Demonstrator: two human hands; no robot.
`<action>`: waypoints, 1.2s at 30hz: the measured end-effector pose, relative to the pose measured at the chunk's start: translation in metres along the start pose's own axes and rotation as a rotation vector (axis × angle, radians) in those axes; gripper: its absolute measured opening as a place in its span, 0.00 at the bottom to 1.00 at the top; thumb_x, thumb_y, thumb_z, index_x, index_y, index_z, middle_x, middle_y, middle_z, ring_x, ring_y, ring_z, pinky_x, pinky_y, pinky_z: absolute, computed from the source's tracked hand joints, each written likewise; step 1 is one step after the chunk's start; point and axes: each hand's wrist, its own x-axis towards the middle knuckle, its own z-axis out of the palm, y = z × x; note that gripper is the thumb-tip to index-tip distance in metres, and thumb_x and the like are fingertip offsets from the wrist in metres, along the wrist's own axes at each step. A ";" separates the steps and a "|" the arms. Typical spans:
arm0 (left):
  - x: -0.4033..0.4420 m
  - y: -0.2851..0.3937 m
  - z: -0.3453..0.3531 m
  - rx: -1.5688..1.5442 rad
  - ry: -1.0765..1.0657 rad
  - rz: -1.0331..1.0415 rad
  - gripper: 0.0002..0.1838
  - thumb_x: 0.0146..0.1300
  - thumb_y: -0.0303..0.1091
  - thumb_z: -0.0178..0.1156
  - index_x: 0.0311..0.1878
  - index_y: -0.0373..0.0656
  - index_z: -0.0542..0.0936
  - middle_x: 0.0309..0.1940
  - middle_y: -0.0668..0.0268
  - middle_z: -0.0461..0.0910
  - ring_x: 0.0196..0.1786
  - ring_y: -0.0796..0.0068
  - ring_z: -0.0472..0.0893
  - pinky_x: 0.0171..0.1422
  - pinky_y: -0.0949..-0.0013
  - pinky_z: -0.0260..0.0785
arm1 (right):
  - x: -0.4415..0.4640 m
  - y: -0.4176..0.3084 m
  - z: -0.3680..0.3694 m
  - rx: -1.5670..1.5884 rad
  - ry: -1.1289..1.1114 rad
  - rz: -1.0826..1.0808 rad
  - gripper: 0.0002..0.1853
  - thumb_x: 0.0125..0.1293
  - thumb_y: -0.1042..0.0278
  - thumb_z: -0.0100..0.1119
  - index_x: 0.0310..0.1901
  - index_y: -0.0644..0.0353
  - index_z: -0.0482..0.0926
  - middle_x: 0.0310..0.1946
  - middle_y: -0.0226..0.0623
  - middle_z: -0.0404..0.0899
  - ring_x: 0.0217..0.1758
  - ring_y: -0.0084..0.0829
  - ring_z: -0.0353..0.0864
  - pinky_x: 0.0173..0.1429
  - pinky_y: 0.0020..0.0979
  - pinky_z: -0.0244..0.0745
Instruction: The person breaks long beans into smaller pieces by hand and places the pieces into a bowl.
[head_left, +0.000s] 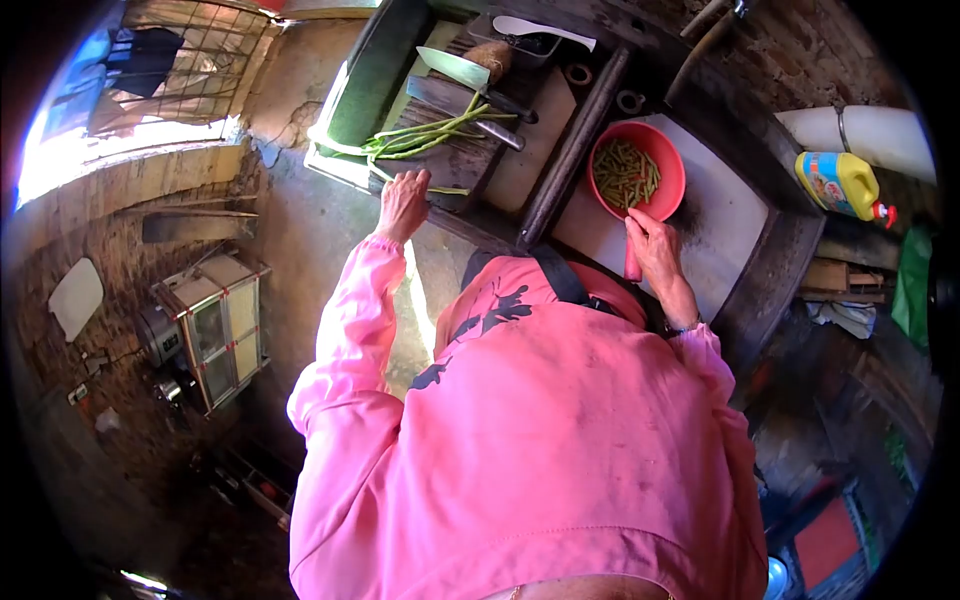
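Grips the handle (632, 264) of the red bowl (672, 172) with the right hand (655, 255), over the pale right side of the counter (722, 205), with cut beans (625, 175) inside; cannot tell whether lifted or resting. Could tip and spill under a twist of the wrist, being held from one side only, with the load out at the far end. Rests the left hand (403, 203) at the near edge of the other side, with curled fingers, just beside the long beans (425, 138); cannot tell whether grasping a stalk or merely the edge. Could drag loose stalks to the floor with a careless pull. Could also get cut on the knife (455, 68), lying bare-bladed beyond the stalks, by reaching across without looking.
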 end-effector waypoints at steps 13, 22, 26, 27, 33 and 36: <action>-0.083 0.102 -0.152 -0.255 0.301 0.063 0.07 0.56 0.24 0.56 0.37 0.43 0.71 0.29 0.61 0.71 0.36 0.58 0.75 0.41 0.58 0.68 | -0.017 -0.007 0.010 0.001 -0.006 -0.108 0.15 0.68 0.61 0.57 0.48 0.63 0.82 0.32 0.45 0.85 0.37 0.38 0.86 0.41 0.34 0.77; -0.098 0.063 -0.200 -0.710 0.712 -0.196 0.07 0.62 0.23 0.62 0.43 0.41 0.82 0.33 0.69 0.81 0.29 0.80 0.76 0.26 0.75 0.68 | -0.031 -0.004 0.007 0.088 0.005 -0.103 0.15 0.68 0.63 0.57 0.48 0.64 0.82 0.30 0.43 0.85 0.33 0.33 0.86 0.38 0.32 0.76; -0.102 0.014 -0.234 -0.889 1.005 -0.242 0.08 0.64 0.24 0.62 0.46 0.40 0.82 0.36 0.65 0.84 0.33 0.81 0.80 0.35 0.80 0.70 | -0.039 -0.008 0.004 0.153 0.002 -0.082 0.11 0.66 0.64 0.59 0.43 0.62 0.83 0.29 0.47 0.83 0.33 0.42 0.85 0.36 0.37 0.75; -0.103 0.010 -0.248 -0.940 1.061 -0.239 0.08 0.64 0.24 0.61 0.47 0.38 0.81 0.37 0.63 0.85 0.33 0.81 0.81 0.35 0.80 0.70 | -0.041 -0.008 0.004 0.155 0.000 -0.081 0.12 0.66 0.64 0.59 0.44 0.63 0.83 0.29 0.47 0.83 0.32 0.41 0.85 0.36 0.37 0.76; -0.120 0.016 -0.309 -0.822 1.296 -0.221 0.10 0.64 0.23 0.60 0.48 0.34 0.80 0.37 0.59 0.85 0.34 0.78 0.81 0.36 0.79 0.70 | -0.045 -0.018 0.001 0.162 -0.005 -0.074 0.13 0.66 0.64 0.58 0.44 0.64 0.83 0.28 0.46 0.83 0.32 0.39 0.85 0.37 0.36 0.76; -0.119 0.028 -0.319 -0.776 1.363 -0.175 0.11 0.64 0.22 0.59 0.49 0.33 0.80 0.35 0.59 0.85 0.34 0.77 0.81 0.39 0.77 0.72 | -0.044 -0.018 0.000 0.191 -0.012 -0.100 0.14 0.67 0.64 0.58 0.46 0.65 0.82 0.28 0.44 0.84 0.31 0.35 0.85 0.36 0.33 0.77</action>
